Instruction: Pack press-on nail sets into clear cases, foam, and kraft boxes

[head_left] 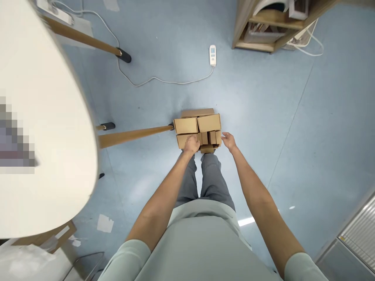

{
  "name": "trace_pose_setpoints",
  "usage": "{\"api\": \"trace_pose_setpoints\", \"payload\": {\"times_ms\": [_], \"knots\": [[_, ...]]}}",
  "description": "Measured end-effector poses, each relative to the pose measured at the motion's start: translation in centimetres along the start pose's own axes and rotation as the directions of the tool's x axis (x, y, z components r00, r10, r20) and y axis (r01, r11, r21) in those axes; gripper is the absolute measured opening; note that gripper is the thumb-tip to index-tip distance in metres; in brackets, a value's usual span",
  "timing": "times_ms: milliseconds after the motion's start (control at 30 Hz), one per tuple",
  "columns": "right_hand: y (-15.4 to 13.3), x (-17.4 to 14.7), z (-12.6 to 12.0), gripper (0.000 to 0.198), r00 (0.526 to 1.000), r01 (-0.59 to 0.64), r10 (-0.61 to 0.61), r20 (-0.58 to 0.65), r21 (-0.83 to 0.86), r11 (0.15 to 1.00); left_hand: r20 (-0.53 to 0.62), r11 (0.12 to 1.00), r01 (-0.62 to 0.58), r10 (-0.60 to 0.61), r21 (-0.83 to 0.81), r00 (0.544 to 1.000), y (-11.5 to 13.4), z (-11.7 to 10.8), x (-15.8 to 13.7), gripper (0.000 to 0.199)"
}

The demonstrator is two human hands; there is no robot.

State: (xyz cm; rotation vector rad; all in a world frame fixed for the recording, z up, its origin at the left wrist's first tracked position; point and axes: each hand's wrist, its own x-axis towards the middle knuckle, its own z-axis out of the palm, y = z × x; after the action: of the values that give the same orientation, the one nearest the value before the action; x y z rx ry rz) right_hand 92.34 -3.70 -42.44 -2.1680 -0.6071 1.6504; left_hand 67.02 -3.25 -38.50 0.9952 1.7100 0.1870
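Cardboard boxes [209, 123] sit bunched on the blue floor [263, 97] by the gray pants [211, 173], the left hand [192, 144] on a near one, its grip hard to tell, the right hand [229, 141] by their right side with thumb and finger apart, and a white gadget [213, 55] lying farther away.

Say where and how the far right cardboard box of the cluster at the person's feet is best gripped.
Probably by its right end, with the right hand coming from the right: that end of the far right cardboard box faces outward and lies near the hand. Its left end sits close beside the far left box, leaving little visible room there.
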Motion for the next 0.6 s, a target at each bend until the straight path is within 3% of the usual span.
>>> {"api": "trace_pose_setpoints", "payload": {"times_ms": [133,367,600], "knots": [[-4.0,-8.6,-2.4,0.025,0.996,0.019,-0.022,0.081,0.040,0.999,-0.017,0.989,0.099,-0.098,0.109,0.995,4.7,-4.0,-7.3,0.020],[-10.6,-21.7,-6.2,0.038,0.975,0.112,-0.128,0.181,0.097,0.989,-0.027,0.996,0.020,-0.018,0.085,0.999,12.6,-8.9,-18.6,0.022],[-13.3,-29.3,-8.4,0.041,0.940,0.204,-0.241,0.242,0.166,0.965,-0.061,0.981,-0.133,0.126,-0.144,0.990,15.3,-11.4,-27.7,0.034]]}}
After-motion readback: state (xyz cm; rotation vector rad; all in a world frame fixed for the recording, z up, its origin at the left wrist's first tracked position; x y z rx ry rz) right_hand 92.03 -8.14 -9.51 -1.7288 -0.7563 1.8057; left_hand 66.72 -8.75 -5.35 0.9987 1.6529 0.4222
